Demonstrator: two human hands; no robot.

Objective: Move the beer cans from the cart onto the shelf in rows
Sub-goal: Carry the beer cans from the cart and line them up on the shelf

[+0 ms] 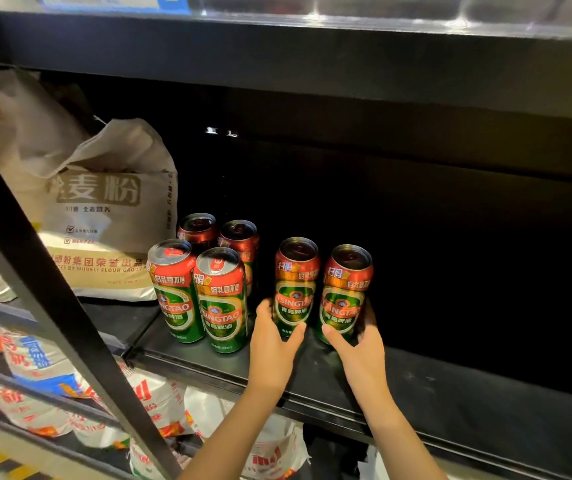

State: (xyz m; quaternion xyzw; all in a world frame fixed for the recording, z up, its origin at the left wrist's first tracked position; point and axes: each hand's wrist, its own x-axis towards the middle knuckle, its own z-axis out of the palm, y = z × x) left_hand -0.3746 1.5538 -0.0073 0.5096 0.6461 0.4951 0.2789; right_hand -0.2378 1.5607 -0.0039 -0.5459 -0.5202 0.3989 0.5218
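— Hands first: the left hand point(272, 344) wraps its grip round one beer can point(295, 289), the right hand point(360, 341) round another can point(343, 296), both standing on the shelf point(450, 403).

— Already set down?

— Bases look to be touching the shelf, fingers not yet released. Just left, four cans point(208, 282) stand two by two, beside a flour sack point(104, 216).

— How far along?

— Early, I'd judge: six cans, much shelf free. The cart is out of view.
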